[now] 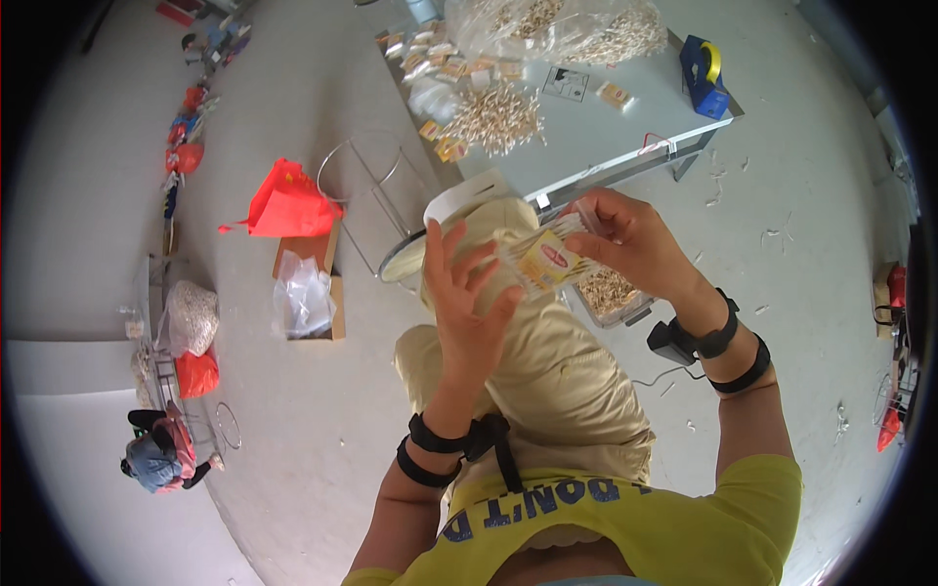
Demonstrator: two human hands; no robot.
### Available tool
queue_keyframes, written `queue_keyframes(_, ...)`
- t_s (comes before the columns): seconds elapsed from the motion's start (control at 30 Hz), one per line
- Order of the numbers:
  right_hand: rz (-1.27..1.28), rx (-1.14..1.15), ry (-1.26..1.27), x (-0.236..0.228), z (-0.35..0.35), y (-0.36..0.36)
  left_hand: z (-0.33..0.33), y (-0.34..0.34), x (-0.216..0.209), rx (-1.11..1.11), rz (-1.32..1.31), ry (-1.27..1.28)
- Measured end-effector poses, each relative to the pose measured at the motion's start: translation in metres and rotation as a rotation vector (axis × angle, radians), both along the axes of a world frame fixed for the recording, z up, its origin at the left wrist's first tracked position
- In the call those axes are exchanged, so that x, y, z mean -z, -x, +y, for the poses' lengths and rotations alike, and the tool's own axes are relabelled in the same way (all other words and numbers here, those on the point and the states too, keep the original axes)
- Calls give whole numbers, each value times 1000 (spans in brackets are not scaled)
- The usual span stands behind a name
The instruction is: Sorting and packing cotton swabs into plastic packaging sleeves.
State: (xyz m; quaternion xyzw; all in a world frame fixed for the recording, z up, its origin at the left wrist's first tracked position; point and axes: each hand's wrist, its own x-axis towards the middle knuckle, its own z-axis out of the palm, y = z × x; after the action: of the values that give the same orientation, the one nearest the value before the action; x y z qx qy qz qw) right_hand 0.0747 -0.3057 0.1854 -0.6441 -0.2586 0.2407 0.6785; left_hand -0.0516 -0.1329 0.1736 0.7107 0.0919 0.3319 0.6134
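My right hand (pixel 637 239) grips the end of a small clear packet of cotton swabs (pixel 547 262) with a yellow label, above my lap. Fingers spread, my left hand (pixel 464 298) is raised at the packet's other end; it holds nothing, and I cannot tell whether its fingertips touch the plastic. Below my right hand, partly hidden by my leg and the packet, sits a clear tub (pixel 611 298) of loose swabs. On the table ahead lies a heap of loose cotton swabs (pixel 495 117), with several filled packets (pixel 449 68) beside it.
The grey table (pixel 625 127) carries a big clear bag of swabs (pixel 547 29), a single packet (pixel 616 95) and a blue tape dispenser (pixel 705 78). Left of me stand a metal-framed stool (pixel 376 190), a red bag (pixel 288 203) and an open carton (pixel 311 293). Another person (pixel 161 454) sits far left.
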Motion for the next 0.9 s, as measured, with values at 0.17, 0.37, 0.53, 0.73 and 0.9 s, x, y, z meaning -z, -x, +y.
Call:
queue_keyframes(0.17,39,-36,-11,-15,18,47,7,42,-21,176,186,-464)
queue_keyframes(0.37,265,-39,-299,-7,49,102,8,73,-9,-25,252,-228)
queue_keyframes(0.53,293,-76,-251,22,60,134,7,84,-6,-144,146,-380)
queue_keyframes(0.73,268,150,-252,5,77,152,12,94,0,-122,51,-706)
queue_keyframes(0.9,297,222,-219,-5,74,141,8,100,-4,73,-41,-504)
